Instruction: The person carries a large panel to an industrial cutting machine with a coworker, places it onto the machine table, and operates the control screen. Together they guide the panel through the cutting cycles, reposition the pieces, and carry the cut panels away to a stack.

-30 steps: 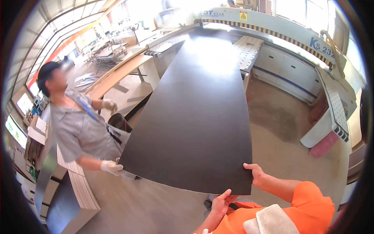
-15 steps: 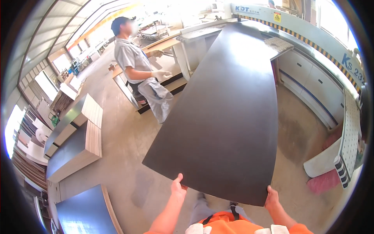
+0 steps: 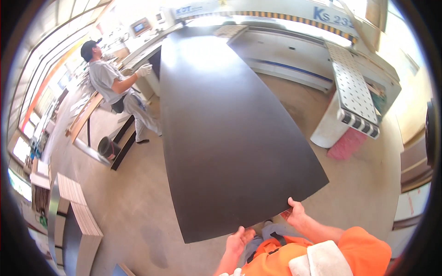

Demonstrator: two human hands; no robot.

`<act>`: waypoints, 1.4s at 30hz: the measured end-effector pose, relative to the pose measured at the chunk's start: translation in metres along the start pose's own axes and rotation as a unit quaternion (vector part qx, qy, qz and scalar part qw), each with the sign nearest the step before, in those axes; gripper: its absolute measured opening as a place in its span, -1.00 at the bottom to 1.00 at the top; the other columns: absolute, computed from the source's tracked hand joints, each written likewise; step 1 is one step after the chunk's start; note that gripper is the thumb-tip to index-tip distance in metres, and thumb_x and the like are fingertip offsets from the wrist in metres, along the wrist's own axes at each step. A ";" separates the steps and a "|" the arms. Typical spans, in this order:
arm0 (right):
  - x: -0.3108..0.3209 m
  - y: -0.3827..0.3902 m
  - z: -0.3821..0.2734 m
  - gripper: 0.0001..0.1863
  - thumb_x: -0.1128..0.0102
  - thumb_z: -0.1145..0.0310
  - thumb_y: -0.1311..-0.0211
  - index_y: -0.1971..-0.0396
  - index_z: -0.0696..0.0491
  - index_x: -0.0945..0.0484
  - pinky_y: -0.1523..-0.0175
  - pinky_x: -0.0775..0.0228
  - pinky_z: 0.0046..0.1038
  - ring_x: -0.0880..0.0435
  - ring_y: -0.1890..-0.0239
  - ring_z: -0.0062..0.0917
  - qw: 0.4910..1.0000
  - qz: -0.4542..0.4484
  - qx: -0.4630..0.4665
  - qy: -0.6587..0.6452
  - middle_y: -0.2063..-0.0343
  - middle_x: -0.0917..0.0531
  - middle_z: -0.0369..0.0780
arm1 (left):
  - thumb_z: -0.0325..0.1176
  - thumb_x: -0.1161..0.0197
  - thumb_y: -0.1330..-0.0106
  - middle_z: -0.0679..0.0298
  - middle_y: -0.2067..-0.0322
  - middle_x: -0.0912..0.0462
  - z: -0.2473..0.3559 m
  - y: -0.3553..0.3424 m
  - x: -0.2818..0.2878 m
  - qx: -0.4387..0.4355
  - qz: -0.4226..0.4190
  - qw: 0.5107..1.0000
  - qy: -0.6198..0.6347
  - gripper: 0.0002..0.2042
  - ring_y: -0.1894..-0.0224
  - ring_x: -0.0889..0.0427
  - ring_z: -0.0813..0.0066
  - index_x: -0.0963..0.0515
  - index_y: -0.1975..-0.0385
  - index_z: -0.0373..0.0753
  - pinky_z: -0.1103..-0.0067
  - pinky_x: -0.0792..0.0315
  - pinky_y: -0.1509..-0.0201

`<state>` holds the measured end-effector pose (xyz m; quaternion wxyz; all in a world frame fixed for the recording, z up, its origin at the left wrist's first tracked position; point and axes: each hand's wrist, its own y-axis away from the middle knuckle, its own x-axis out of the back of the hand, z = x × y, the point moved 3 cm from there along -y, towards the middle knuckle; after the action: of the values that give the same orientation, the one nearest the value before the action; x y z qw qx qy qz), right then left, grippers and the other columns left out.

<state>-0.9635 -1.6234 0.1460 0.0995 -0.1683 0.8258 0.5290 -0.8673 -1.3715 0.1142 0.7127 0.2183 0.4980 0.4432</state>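
Note:
A large dark panel (image 3: 239,138) stretches away from me, its far end over the worktable of a long machine. My right hand (image 3: 295,213) grips its near edge close to the right corner, thumb on top and fingers under it. At the same edge, further left, my left hand (image 3: 238,240) has its fingers stretched out and apart from the thumb. Its thumb tip meets the edge, while the fingers show just below it. The panel's underside is hidden.
A co-worker (image 3: 110,78) in grey stands left of the panel. Right of it juts the machine's perforated support table (image 3: 350,76), with pink material (image 3: 346,145) beneath. Stacked boards (image 3: 83,216) lie at lower left. A dark bucket (image 3: 108,148) stands by a low bench.
The panel's near end has swung right, and my view has turned right. My hands have come closer together on the edge. My left hand's fingers have loosened from their grip.

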 end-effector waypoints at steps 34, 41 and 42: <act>0.242 -0.039 -0.509 -0.32 -0.37 0.42 0.02 -0.18 0.22 -0.42 -0.39 -0.16 -0.22 -0.36 -0.28 -0.11 0.584 0.162 0.566 0.558 -0.20 -0.46 -0.01 | -0.08 -0.19 -0.34 0.25 0.48 -0.69 -0.169 -0.229 -0.574 -0.051 -0.283 0.721 -0.630 -0.61 0.41 -0.65 0.54 -0.63 0.45 -0.37 0.52 -0.54 0.22; 0.209 -0.144 -0.638 -0.25 -0.41 0.27 -0.04 -0.22 0.27 -0.36 -0.45 -0.05 -0.22 -0.26 -0.36 -0.09 0.578 0.243 0.512 0.587 -0.29 -0.34 0.06 | -0.03 -0.23 -0.37 0.19 0.38 -0.71 0.046 -0.368 -0.527 -0.118 -0.048 0.899 -0.420 -0.59 0.36 -0.70 0.48 -0.62 0.24 -0.36 0.57 -0.59 0.27; 0.200 -0.158 -0.658 -0.26 -0.42 0.28 -0.03 -0.21 0.28 -0.37 -0.45 -0.06 -0.22 -0.28 -0.35 -0.09 0.593 0.259 0.512 0.565 -0.27 -0.36 0.07 | -0.03 -0.22 -0.38 0.18 0.37 -0.71 0.084 -0.385 -0.533 -0.162 -0.027 0.901 -0.401 -0.58 0.36 -0.70 0.47 -0.60 0.22 -0.37 0.55 -0.60 0.28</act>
<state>-1.0787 -2.3151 0.2215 -0.4588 -0.1337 0.8601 -0.1785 -0.6912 -2.0105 0.1345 0.8893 0.2451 0.0971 0.3737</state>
